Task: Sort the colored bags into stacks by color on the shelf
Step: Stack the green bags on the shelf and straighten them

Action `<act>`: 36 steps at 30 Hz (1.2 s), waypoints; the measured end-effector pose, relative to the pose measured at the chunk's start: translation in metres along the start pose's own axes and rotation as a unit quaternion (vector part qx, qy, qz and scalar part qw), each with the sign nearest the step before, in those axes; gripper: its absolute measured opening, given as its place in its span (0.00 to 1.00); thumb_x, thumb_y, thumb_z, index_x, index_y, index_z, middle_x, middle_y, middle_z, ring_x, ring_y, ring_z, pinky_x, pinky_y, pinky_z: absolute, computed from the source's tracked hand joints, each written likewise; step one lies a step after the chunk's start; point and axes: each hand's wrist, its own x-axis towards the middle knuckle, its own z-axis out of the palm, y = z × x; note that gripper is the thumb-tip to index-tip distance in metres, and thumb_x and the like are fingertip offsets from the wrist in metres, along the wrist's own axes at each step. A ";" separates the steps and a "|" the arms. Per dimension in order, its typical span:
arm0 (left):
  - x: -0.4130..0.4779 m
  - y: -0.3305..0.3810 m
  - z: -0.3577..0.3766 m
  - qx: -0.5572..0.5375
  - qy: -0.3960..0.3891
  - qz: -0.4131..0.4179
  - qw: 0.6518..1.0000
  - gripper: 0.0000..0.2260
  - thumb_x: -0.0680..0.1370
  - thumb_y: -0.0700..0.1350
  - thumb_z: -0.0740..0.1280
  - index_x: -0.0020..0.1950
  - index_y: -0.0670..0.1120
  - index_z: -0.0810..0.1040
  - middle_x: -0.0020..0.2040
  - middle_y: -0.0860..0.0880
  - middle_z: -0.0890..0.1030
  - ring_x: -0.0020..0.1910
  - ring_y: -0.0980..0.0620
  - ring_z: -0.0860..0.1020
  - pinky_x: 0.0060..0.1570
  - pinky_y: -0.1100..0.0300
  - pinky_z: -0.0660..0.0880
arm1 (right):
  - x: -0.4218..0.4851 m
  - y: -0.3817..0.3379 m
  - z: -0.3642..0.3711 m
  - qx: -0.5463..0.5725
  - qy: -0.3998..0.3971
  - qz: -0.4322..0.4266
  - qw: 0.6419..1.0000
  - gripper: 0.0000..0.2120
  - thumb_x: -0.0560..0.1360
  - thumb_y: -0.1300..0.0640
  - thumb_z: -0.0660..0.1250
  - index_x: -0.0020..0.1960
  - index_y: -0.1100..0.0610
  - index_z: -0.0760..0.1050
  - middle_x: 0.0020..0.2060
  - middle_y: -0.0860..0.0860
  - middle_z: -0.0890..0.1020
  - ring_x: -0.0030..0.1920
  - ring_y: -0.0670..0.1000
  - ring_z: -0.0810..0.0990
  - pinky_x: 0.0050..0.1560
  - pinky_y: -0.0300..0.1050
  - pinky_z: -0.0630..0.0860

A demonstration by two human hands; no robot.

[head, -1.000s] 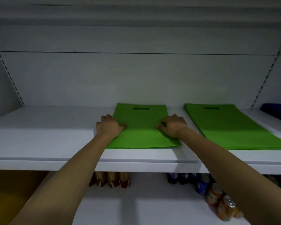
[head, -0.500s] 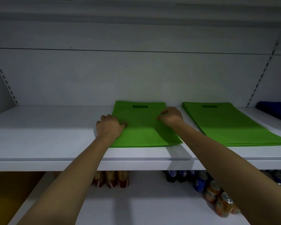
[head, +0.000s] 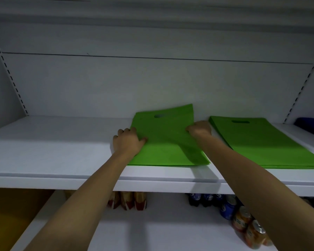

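Our right grip (head: 199, 128) pinched the green bag (head: 167, 144) — far corner raised off the shelf (head: 43, 151), left grip (head: 128, 142) clasped its edge

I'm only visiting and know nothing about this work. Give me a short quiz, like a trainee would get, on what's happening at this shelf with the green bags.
1. True or false: the left green stack and the right green stack lie on the same shelf.
2. What does the right hand pinch? A) the right edge of the top bag on the left green stack; B) the shelf's front lip; C) nothing.
3. Fill in: the left hand holds the left green stack's left edge; the bags at the far right are ___.
Key: 1 true; 2 A; 3 blue.
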 end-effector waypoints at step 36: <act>0.025 0.180 -0.042 -0.592 -0.087 -0.066 0.798 0.13 0.77 0.40 0.67 0.61 0.40 0.79 0.57 0.43 0.81 0.50 0.45 0.80 0.47 0.59 0.74 | 0.024 0.058 -0.190 0.312 0.059 0.017 0.948 0.13 0.76 0.57 0.69 0.59 0.59 0.76 0.55 0.58 0.81 0.50 0.57 0.80 0.56 0.52 0.77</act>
